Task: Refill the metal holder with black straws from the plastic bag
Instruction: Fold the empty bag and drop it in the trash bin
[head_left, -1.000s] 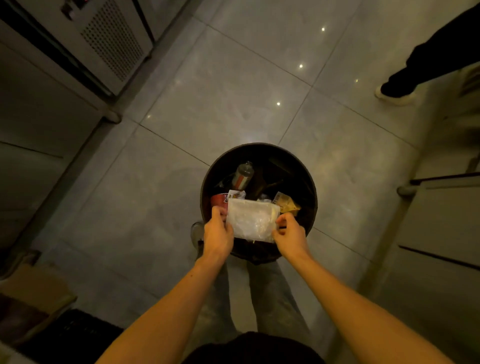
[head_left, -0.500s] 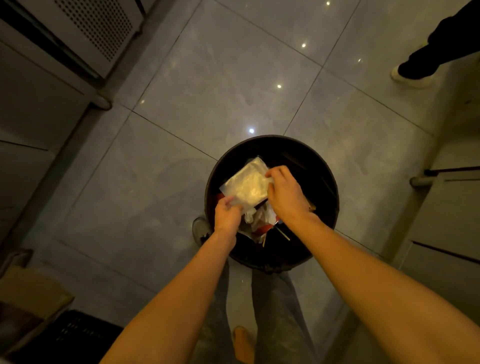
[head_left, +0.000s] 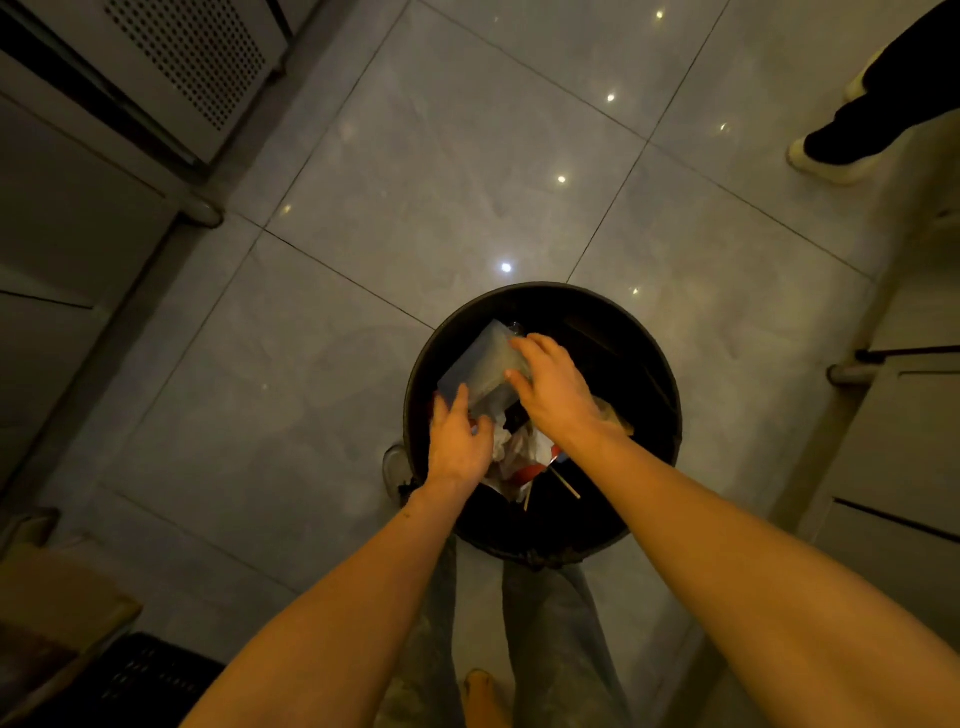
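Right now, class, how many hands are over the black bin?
2: left hand at the plastic bag's near-left corner; right hand on its right edge. None look hidden.

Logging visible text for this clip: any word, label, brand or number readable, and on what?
None can be read. The clear plastic bag over the black bin shows no print; the red-and-white wrappers inside the bin are too blurred to read.

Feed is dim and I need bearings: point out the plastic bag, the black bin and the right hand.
plastic bag (head_left: 480, 364): head view, middle of its clear face.
black bin (head_left: 571, 306): head view, far inner wall.
right hand (head_left: 550, 395): head view, back of the hand.
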